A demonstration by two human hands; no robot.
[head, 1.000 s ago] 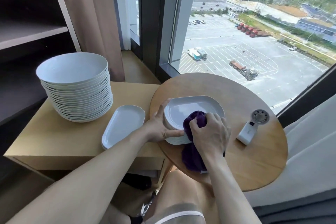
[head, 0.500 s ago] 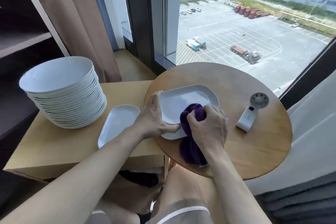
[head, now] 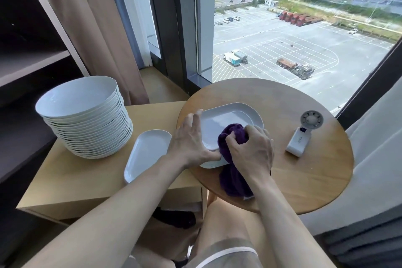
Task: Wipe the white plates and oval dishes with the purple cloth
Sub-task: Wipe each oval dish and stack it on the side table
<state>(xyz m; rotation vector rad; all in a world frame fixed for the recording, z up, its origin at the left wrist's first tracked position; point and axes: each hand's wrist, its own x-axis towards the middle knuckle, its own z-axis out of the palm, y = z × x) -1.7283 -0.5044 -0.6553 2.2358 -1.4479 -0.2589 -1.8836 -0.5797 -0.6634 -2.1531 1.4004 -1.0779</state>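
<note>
Round counter (head: 304, 180) by the window (head: 282, 39). On its left part sits a short stack of oval dishes (head: 210, 164).

The top oval dish (head: 230, 117) is white and faces up. The right hand (head: 250, 154) is closed around a bunched purple cloth (head: 232, 137). The wad is pressed onto the near right part of that dish. The rest of the cloth hangs down over the stack's edge and trails onto the wood toward the person.

The left hand (head: 191, 141) braces the stack's left corner. Its fingers are nearly straight along the left rim, its thumb lies against the near edge, and it grips nothing.

A lower counter (head: 76, 176) adjoins on the left. It carries a single oval dish (head: 148, 152) just beside the left hand. Farther left is a tall stack of white plates (head: 87, 119), deep ones.

A white handheld fan (head: 302, 135) lies on the round counter, right of the dishes and apart from them. A brown curtain (head: 97, 28) hangs behind the plates.
</note>
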